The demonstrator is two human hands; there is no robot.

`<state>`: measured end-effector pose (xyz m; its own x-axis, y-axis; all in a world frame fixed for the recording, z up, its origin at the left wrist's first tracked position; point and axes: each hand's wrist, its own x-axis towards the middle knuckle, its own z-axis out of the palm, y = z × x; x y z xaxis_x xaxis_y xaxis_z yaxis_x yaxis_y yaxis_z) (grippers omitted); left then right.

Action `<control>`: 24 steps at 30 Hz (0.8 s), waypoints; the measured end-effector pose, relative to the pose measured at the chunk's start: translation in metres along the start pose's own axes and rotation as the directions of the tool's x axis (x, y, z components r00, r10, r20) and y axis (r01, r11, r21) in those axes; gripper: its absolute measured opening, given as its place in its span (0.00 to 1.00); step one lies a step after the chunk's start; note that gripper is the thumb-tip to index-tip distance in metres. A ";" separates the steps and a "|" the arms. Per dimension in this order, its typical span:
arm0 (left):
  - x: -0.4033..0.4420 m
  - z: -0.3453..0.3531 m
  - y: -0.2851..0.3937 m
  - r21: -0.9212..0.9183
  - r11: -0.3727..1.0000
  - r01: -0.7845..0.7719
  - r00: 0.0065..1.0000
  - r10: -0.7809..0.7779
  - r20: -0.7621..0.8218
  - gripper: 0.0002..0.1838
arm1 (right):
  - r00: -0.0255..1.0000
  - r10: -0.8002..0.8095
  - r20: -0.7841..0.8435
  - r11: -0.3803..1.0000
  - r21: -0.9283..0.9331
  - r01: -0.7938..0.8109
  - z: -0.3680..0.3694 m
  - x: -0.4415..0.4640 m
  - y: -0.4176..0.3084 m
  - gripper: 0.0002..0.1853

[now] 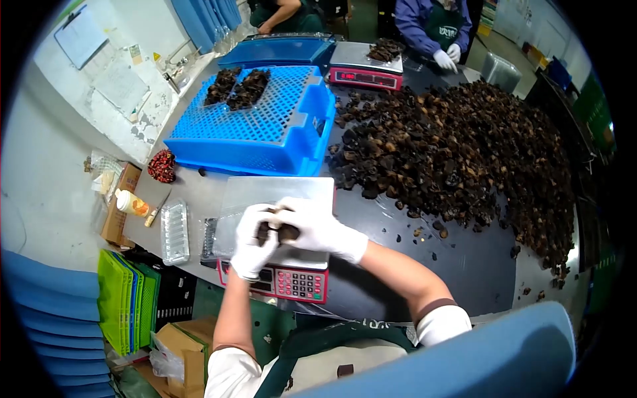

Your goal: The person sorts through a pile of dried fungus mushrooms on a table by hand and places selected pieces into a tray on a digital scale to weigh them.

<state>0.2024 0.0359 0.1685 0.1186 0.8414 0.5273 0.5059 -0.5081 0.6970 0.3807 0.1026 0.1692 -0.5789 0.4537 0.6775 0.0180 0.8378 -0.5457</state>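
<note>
White gloves cover both my hands, which come together above the silver plate of a red digital scale (309, 191). My left hand (253, 240) is closed around a dark brown piece (263, 233) that looks like dried mushroom. Right beside it, my right hand (313, 229) grips another dark piece (288, 233), its fingertips close to the left ones. The fingers partly hide both pieces. Below my hands are the scale's keypad (300, 284) and display, the latter partly covered by my left wrist. A large heap of similar dark pieces (451, 142) spreads across the table on the right.
Left of the scale lies a clear plastic tray (175, 232), near a paper cup (133, 203) and a red patterned bundle (161, 166). An upturned blue crate (232, 129) carries two filled trays. Behind, a second scale (365, 77) stands near a co-worker's gloved hands (446, 58).
</note>
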 end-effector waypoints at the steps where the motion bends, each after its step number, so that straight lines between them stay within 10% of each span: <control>1: -0.003 -0.023 -0.016 0.016 1.000 0.019 1.000 -0.019 0.005 0.13 | 0.998 0.050 0.028 0.998 0.038 -0.051 0.017 0.018 -0.001 0.16; 6: -0.024 -0.087 -0.075 0.092 0.973 0.209 0.974 -0.216 0.067 0.18 | 0.957 0.207 0.203 0.971 0.078 -0.227 0.096 0.051 0.022 0.22; 10: -0.041 -0.098 -0.095 0.353 0.933 0.071 0.980 -0.131 0.150 0.28 | 0.871 0.274 0.408 0.948 -0.265 -0.174 0.102 0.039 0.025 0.40; 17: -0.039 -0.087 -0.092 0.368 0.919 0.138 0.959 -0.217 0.184 0.34 | 0.951 0.294 0.098 0.943 0.136 -0.305 0.030 -0.006 0.026 0.32; 19: -0.034 -0.076 -0.091 0.347 0.932 0.107 0.961 -0.187 0.205 0.34 | 0.784 0.610 0.113 0.596 0.586 -0.549 -0.005 -0.044 0.019 0.25; 20: -0.031 -0.069 -0.091 0.335 0.939 0.080 0.962 -0.160 0.220 0.34 | 0.875 0.484 -0.009 0.871 0.103 -0.481 -0.032 -0.060 0.018 0.20; 24: -0.021 -0.053 -0.083 0.319 0.946 0.052 0.978 -0.113 0.175 0.33 | 0.553 0.812 -0.189 0.578 0.119 -0.807 -0.089 -0.177 0.009 0.17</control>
<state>0.1125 0.0510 0.1251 0.2083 0.9127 0.3517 0.7574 -0.3780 0.5324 0.5562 0.0574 0.0882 -0.1512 0.9882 0.0250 0.3807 0.0816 -0.9211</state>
